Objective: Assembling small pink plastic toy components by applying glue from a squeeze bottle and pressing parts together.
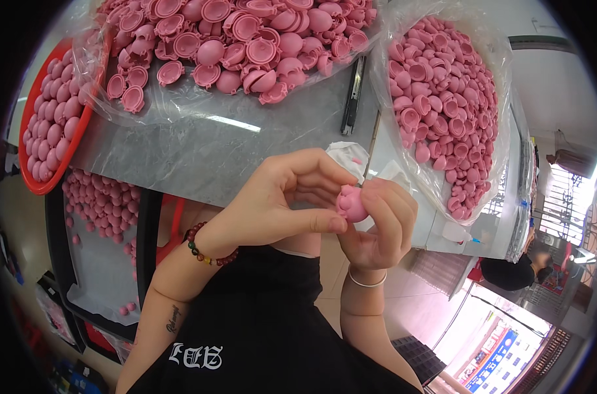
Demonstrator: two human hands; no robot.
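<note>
Near the counter [174,148], left hand [279,190] and right hand [389,220] share a snug grip on one ball [352,205], prob just to steady it.

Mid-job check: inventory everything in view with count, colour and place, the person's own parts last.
round piece: one, pink, centre
loose half-shells: too many to count, pink, top
plastic bag: one, clear, right, full of half-shells
utility knife: one, black, upper middle
crumpled tissue: at least one, white, beyond the piece
table: one, grey marbled, ahead
basin of balls: one, red, left
tray of balls: one, black-edged, lower left
bottle: one, pale, right
co-worker: one, dark clothing, far right
Other background items: unclear
beaded bracelet: one, mostly red, left wrist
bangle: one, silvery, right wrist
left hand: one, bare, at the piece
right hand: one, bare, on the piece
</note>
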